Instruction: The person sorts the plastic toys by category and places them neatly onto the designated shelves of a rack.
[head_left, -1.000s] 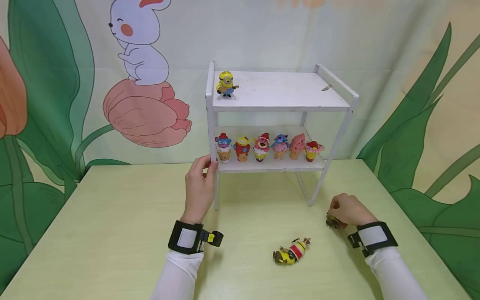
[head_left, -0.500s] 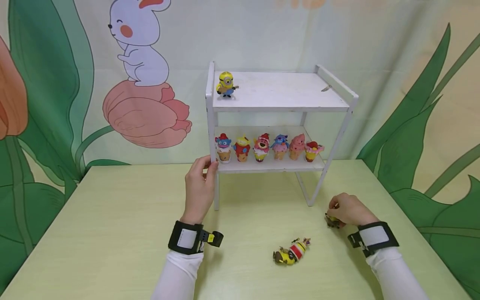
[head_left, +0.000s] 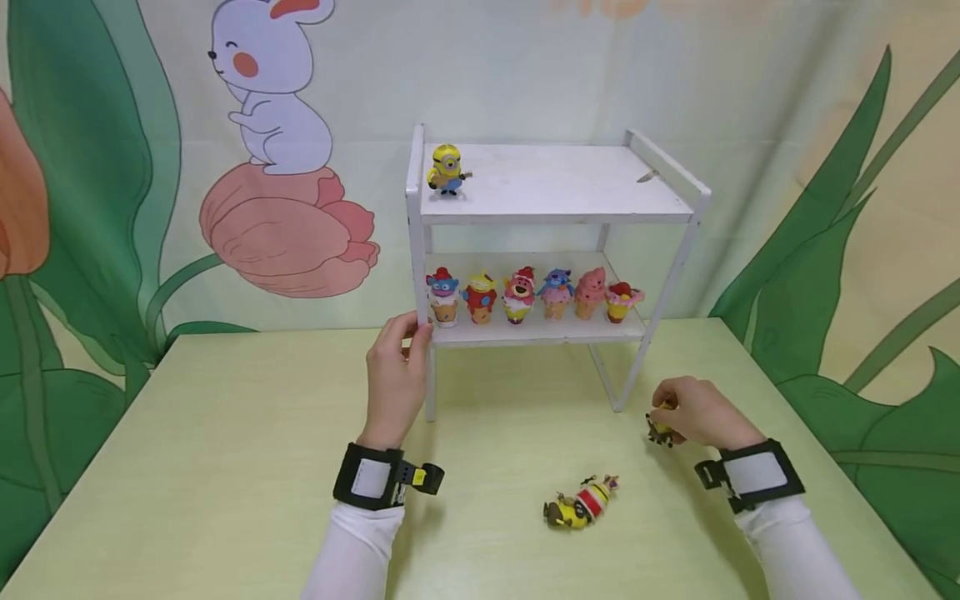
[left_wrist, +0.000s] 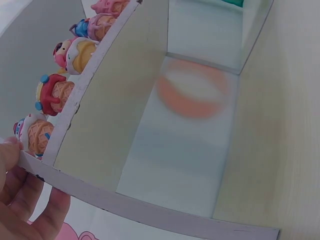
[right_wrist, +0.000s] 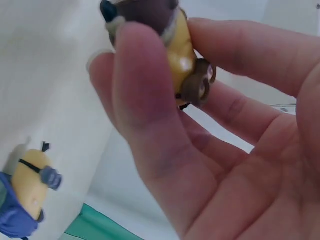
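My left hand (head_left: 395, 383) grips the left side of a white two-tier shelf (head_left: 555, 207) at the height of its lower tier. In the left wrist view, the thumb and fingers (left_wrist: 54, 212) wrap the frame edge. Low over the table at the right, my right hand (head_left: 705, 412) pinches a small yellow-and-brown minion figure (head_left: 660, 431) between thumb and fingers. The thumb covers part of it in the right wrist view. Nearer me, two minion figures (head_left: 581, 504) lie close together on the table. One minion figure with a guitar (head_left: 447, 171) stands upright on the top tier's left end.
Several ice-cream-cone figures (head_left: 519, 297) stand in a row on the lower tier. The pale table (head_left: 247, 467) ends at a printed backdrop (head_left: 525, 67). Another minion figure in blue (right_wrist: 27, 195) appears in the right wrist view; its place is unclear.
My right hand has risen slightly and shifted a little left with the minion figure, showing more of it. My left hand keeps its grip on the shelf. The head view has shifted slightly.
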